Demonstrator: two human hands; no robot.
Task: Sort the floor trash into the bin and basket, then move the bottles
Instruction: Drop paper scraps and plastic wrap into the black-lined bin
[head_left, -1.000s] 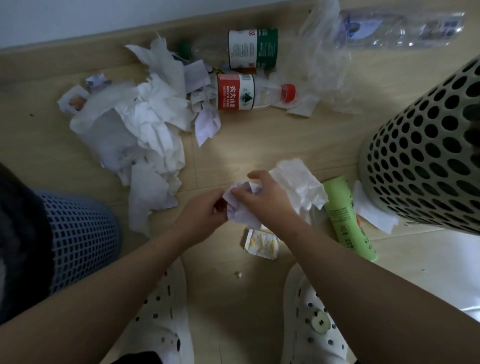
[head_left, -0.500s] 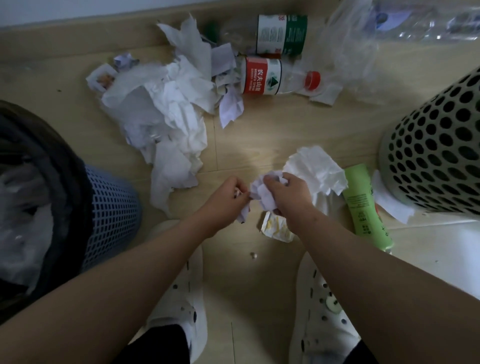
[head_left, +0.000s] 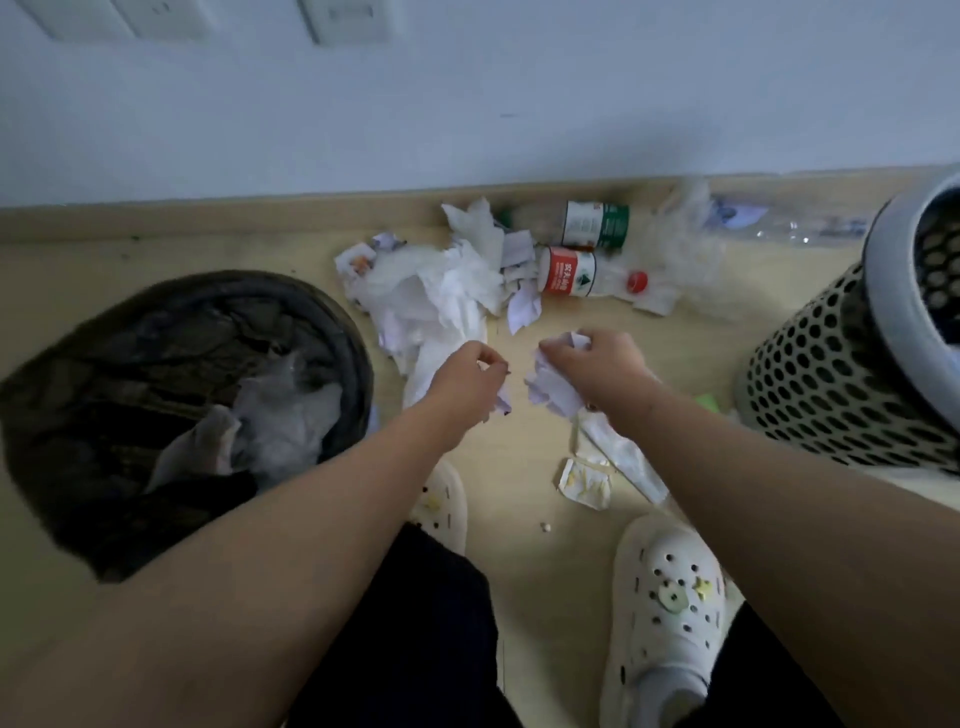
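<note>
Both hands have lifted and parted: the right hand clutches crumpled paper, the left hand pinches a scrap. Left bin holds tissue; the paper pile and far bottles remain.

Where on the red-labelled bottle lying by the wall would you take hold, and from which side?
Grip the red-labelled bottle around its labelled middle, coming down from above with the right hand, which is nearer. It lies on its side, red cap pointing right, so the round body is exposed on top. Paper scraps crowd its base end, so the middle is likely the clearest hold.
</note>
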